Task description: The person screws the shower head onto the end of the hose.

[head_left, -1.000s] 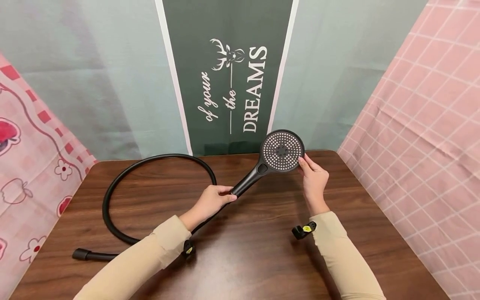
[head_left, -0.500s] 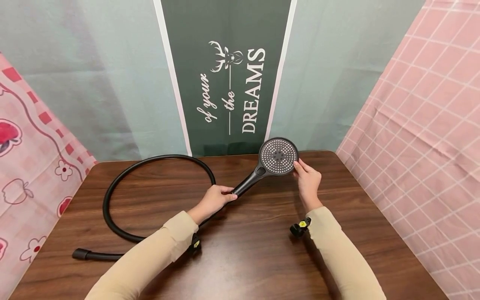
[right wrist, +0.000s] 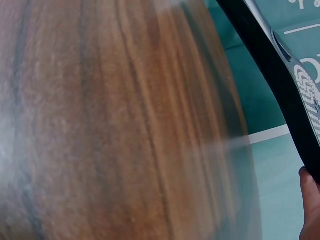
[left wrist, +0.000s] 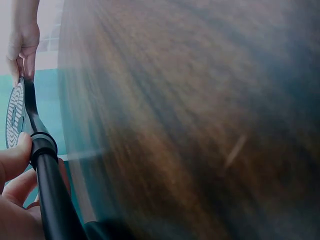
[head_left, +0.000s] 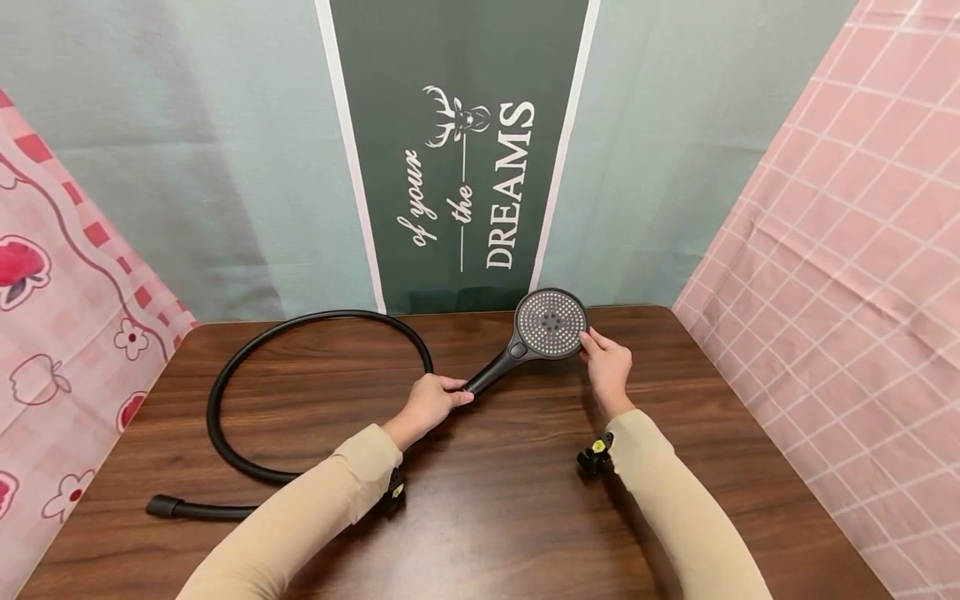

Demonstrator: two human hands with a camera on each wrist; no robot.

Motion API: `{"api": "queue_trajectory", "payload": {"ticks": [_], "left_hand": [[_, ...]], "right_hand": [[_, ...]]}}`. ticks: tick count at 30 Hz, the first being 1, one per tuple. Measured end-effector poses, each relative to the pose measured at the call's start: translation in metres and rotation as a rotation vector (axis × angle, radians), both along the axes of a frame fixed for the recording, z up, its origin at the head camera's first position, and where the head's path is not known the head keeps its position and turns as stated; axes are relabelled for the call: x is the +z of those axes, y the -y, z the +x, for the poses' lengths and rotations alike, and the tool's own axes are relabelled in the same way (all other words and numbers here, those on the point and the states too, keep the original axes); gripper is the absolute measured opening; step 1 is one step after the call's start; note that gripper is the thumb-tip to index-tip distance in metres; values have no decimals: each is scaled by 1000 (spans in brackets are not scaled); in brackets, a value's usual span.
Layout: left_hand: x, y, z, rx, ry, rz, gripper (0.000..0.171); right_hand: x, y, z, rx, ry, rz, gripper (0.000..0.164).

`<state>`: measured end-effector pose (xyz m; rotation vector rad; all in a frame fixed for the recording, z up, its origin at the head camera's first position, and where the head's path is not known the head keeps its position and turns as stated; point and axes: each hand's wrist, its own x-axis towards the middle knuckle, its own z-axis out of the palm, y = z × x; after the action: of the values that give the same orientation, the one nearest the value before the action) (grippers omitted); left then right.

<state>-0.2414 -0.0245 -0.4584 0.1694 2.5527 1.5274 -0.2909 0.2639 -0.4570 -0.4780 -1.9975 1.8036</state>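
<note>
A black handheld shower head [head_left: 552,323] with a round face of pale nozzles is held above the table, its face toward me. My left hand [head_left: 427,406] grips the lower end of its handle, where the black hose [left wrist: 56,200] joins it, thumb on one side and fingers on the other. My right hand [head_left: 609,367] pinches the right rim of the round head between thumb and fingers. In the right wrist view the shower head [right wrist: 280,85] appears side-on, with a finger at its edge. The hose [head_left: 215,408] loops over the table on the left.
The hose's free end with its connector [head_left: 162,506] lies at the front left of the brown wooden table [head_left: 510,500]. A green-grey cloth [head_left: 645,167] hangs behind, with pink patterned cloths at left [head_left: 67,350] and right [head_left: 840,275].
The shower head has come down and slightly left, toward the table, with my right hand moving along at its rim. The left hand stays on the handle, nearly in place.
</note>
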Motion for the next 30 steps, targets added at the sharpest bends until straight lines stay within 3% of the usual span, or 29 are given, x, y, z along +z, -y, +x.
{"api": "queue_trajectory", "payload": {"ticks": [15, 26, 30], "left_hand": [[-13, -1, -1, 12, -8, -90, 28], [-12, -3, 0, 0, -27, -110, 27], [-10, -2, -2, -9, -2, -120, 27]], "right_hand": [[-20, -2, -3, 34, 122, -38, 35], [-24, -4, -4, 43, 166, -24, 37], [-25, -4, -4, 65, 176, -19, 37]]}}
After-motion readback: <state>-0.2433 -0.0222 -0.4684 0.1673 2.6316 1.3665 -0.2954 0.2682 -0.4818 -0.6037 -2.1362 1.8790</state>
